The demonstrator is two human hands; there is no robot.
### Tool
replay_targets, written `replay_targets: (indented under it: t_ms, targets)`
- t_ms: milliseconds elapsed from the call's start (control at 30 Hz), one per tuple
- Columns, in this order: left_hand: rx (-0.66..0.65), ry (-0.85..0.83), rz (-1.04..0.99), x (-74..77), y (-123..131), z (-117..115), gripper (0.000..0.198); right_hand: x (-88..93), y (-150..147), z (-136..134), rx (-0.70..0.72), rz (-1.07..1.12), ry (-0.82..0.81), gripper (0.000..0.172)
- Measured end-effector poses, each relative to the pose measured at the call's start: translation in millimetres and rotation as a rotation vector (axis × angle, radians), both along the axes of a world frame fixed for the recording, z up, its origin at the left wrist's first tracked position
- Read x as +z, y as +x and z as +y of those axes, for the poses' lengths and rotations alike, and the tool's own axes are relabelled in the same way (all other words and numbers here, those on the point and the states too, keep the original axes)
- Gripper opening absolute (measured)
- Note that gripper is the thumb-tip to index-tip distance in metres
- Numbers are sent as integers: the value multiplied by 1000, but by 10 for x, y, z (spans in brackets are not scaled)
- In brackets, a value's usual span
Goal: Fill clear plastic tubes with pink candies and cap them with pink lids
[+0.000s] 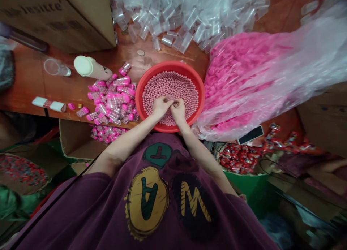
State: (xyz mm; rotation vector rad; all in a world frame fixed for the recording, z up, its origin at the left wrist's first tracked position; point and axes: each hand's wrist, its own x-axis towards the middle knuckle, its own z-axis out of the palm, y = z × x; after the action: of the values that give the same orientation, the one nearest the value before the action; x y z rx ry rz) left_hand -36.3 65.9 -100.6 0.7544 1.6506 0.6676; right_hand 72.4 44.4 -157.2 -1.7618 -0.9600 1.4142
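My left hand point(161, 107) and my right hand point(178, 110) meet over a red basin point(139, 111) filled with small round pink balls point(170, 83). Both hands are closed, the fingertips drawn together and almost touching. What they pinch, if anything, is too small and too covered by the fingers to make out. Just left of the basin lies a heap of small clear bottles with pink caps point(115, 98), filled with pink balls. A big clear plastic bag of pink caps point(241, 73) leans against the basin's right side.
Many clear plastic tubes point(187, 22) are piled at the back. A cardboard box point(89, 18), a pale lidded bottle point(92, 67) and a clear cup point(55, 67) stand at left. A phone point(251, 135) rests near the table edge, above red wrapped pieces point(238, 158). Below left, an open carton point(77, 139).
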Motion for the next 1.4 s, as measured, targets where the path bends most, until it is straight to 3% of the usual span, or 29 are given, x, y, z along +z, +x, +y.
replay_targets:
  t_ms: [133,267,367,533,633,700,833,967,1100,1200,1300,1400]
  targets:
    - [-159,50,146,-30,27,138,19,57,-12,-34,-13,51,12,27]
    - [-436,222,429,-131,-195,401,11,213,296,-76,44,-13,120,34]
    - [-542,273,544,-252,-254,538,30,374,582,-161,94,-173,224,31]
    - [-721,258,412,-456,124,508,33,549,796,-309,181,-298,286,29]
    - [-731,257,262,-512,315,426,26,578,829,-362,169,-282,284,30]
    - [-700,258,178,-501,312,378,26,584,854,-375,153,-256,279,31]
    - [-531,228,42,-324,73,276,37,605,872,-351,176,-229,272,31]
    - [-360,125,-285,2,-150,131,37,670,792,-287,203,-175,281,30]
    - [-269,-42,-503,303,-163,11,48,821,746,-162,210,-130,343,33]
    - [-226,-116,-561,455,-91,-38,41,983,783,-43,402,-146,427,42]
    - [-174,-132,-617,550,-27,-70,18,1120,834,29,629,-187,478,43]
    - [-142,-152,-625,595,0,-102,27,1172,867,39,720,-203,487,41]
